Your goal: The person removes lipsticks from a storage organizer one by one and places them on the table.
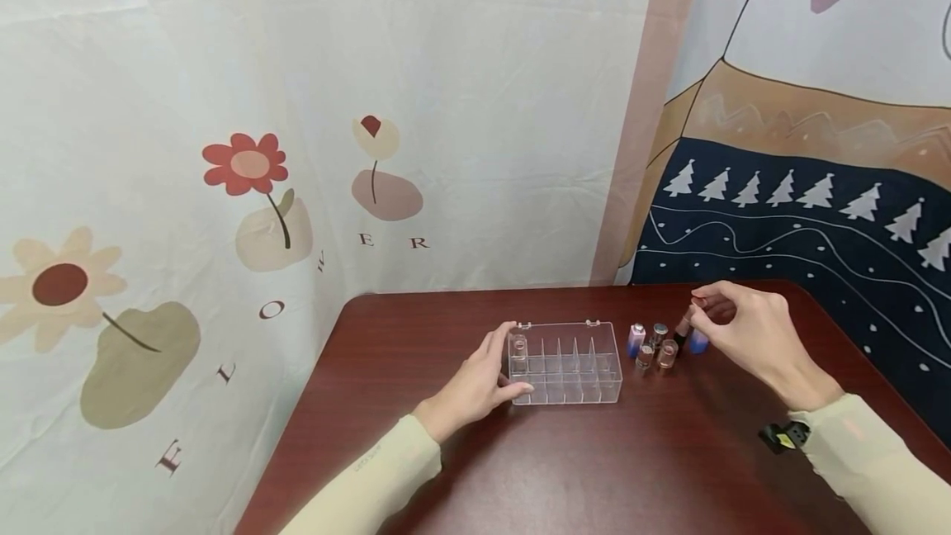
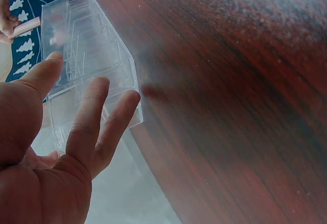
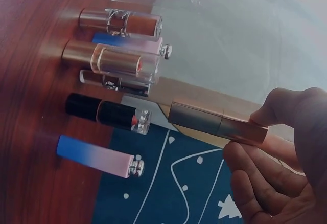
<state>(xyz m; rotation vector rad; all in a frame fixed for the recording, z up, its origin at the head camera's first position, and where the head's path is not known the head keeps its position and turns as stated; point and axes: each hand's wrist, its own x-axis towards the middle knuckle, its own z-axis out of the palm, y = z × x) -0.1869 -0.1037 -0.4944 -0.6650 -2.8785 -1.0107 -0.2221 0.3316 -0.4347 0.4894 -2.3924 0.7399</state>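
A clear divided plastic box (image 1: 566, 386) stands on the table. My left hand (image 1: 479, 374) holds its left end, with the thumb at the near side and the fingers by the far left corner. One clear-capped lipstick (image 1: 520, 347) stands in the back left compartment. My right hand (image 3: 276, 157) pinches a rose-gold lipstick (image 3: 196, 117) by one end, above the table. Near it stand a black lipstick (image 3: 99, 111), a blue-pink one (image 3: 94, 155), a gold clear-capped one (image 3: 82, 58) and several others, right of the box.
The dark red wooden table (image 1: 579, 469) meets a cloth backdrop (image 1: 475, 106) with printed flowers behind. A navy cloth with printed trees (image 1: 787, 221) hangs at the right edge. A black device (image 1: 783, 436) sits at the right wrist.
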